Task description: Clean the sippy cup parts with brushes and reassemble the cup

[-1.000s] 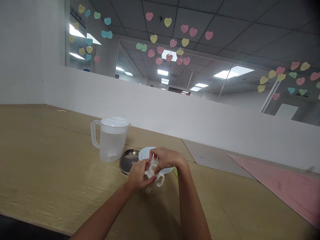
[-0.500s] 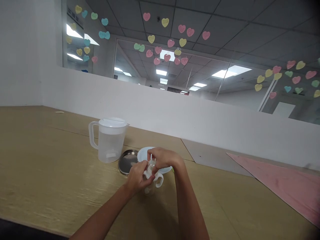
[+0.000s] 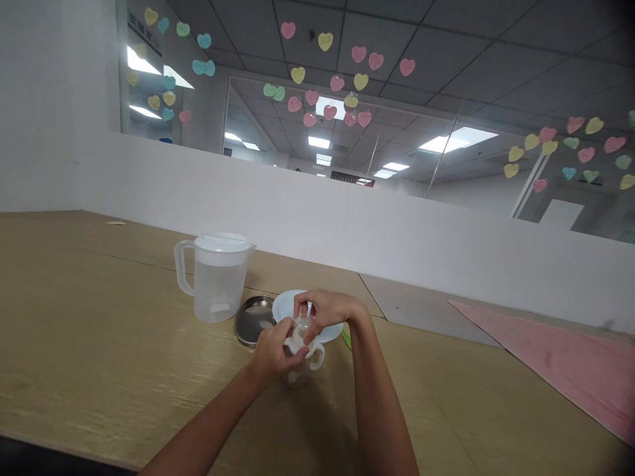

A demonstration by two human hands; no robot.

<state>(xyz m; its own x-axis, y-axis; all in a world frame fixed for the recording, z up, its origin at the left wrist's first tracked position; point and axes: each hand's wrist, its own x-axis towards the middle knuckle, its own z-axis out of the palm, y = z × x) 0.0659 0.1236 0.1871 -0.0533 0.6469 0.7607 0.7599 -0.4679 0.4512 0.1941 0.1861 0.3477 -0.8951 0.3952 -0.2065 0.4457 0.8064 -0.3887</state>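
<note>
A clear baby bottle point(image 3: 294, 377) with a white two-handled collar point(image 3: 317, 357) stands upright, tilted slightly if at all. My left hand point(image 3: 275, 350) is closed around the collar's left side, thumb across its front. From above, my right hand point(image 3: 325, 314) pinches the clear, rounded top piece point(image 3: 302, 325) of the bottle between thumb and fingers. Whether that piece is a teat or a cap is hard to make out. Behind the hands lies a pale blue plate point(image 3: 285, 305), partly covered by my right hand.
Left of the bottle is a round metal tray point(image 3: 251, 324). A lidded plastic jug point(image 3: 218, 284) holding clear liquid stands farther left. Something green point(image 3: 346, 339) lies beside my right wrist. A pink sheet point(image 3: 560, 357) covers the table's right side; a white wall point(image 3: 297, 211) rises behind.
My right hand has risen slightly and shifted a little right, showing more of the clear top piece and the green thing. My left hand keeps its hold on the bottle.
</note>
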